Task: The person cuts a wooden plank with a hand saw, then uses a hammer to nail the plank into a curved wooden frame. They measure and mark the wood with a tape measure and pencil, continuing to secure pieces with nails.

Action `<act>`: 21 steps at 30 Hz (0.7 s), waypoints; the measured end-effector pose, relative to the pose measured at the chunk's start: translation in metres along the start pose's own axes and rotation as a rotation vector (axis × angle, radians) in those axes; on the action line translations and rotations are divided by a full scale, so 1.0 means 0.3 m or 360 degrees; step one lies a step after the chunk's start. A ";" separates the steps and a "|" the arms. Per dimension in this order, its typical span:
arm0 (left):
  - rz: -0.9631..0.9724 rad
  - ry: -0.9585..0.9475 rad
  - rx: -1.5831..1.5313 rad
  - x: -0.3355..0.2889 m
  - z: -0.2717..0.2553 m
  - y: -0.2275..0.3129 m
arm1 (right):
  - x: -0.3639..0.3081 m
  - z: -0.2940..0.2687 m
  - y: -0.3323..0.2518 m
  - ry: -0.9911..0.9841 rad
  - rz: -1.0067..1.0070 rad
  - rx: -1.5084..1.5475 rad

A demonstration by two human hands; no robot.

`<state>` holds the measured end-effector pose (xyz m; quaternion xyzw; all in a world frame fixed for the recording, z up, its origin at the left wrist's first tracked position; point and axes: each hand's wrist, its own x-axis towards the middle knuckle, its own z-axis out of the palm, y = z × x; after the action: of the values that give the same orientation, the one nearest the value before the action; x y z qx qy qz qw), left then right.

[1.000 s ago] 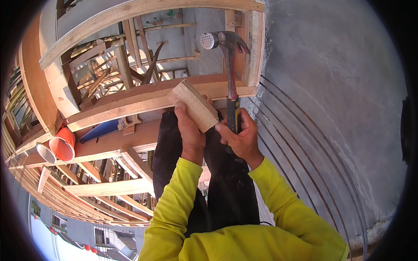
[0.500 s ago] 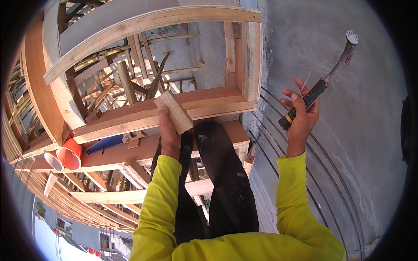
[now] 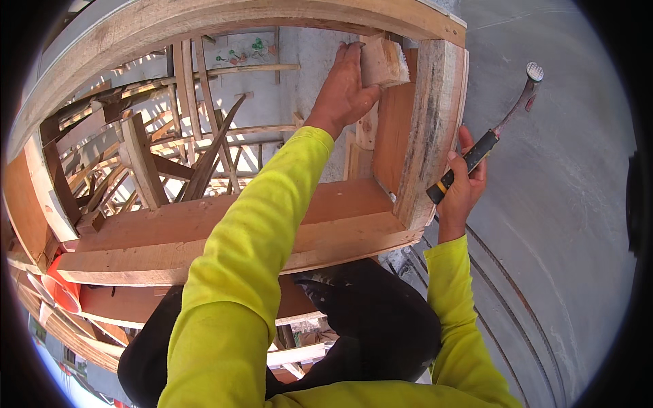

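Note:
My left hand (image 3: 345, 88) reaches far forward, its fingers closed round a short wooden block (image 3: 382, 62) with a rough-sawn end. The block is at the far right corner of a timber frame, close under the far beam (image 3: 272, 15) and beside the upright post (image 3: 432, 129). My right hand (image 3: 462, 180) grips a hammer (image 3: 480, 151) by its black handle with a yellow band. The hammer's round waffled face points up and away, over the grey wall. That hand is just right of the post; I cannot tell whether it touches it.
A near beam (image 3: 224, 238) crosses in front of my knees. Inside the frame, loose and propped timbers (image 3: 144, 160) stand far below. Orange cups or cones (image 3: 62, 284) sit at the lower left. Steel rods (image 3: 507, 292) curve along the grey concrete (image 3: 558, 204) at right.
My left hand has carried the wooden block forward and right, into the frame's far corner. My view has shifted closer to the frame, and my knees are more bent. The hammer stays in my right hand.

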<state>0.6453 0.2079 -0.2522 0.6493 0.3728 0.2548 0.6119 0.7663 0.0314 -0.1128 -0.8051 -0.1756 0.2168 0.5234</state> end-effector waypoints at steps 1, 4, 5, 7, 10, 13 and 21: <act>0.0067 0.0016 0.0002 0.032 0.027 -0.048 | -0.009 0.023 0.015 -0.0020 -0.0015 -0.0019; 0.0172 0.0088 -0.0006 0.089 0.098 -0.139 | -0.012 0.019 0.060 -0.0128 -0.0112 -0.0034; 0.0196 0.0114 -0.0017 0.102 0.121 -0.143 | -0.011 0.005 0.062 -0.0167 -0.0157 -0.0035; 0.0185 0.0059 -0.0117 0.116 0.157 -0.149 | -0.016 -0.002 0.064 -0.0170 -0.0165 -0.0103; 0.0193 -0.0027 -0.0147 0.149 0.178 -0.146 | -0.013 0.001 0.066 -0.0142 -0.0147 -0.0061; 0.0196 -0.0077 -0.0069 0.190 0.178 -0.154 | -0.012 0.011 0.066 -0.0135 -0.0177 -0.0023; 0.0249 -0.0103 -0.0184 0.192 0.224 -0.117 | -0.016 0.003 0.056 -0.0141 -0.0221 -0.0084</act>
<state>0.7263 0.2122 -0.3022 0.6480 0.2856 0.3019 0.6383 0.7625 0.0232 -0.1279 -0.7941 -0.2597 0.2107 0.5075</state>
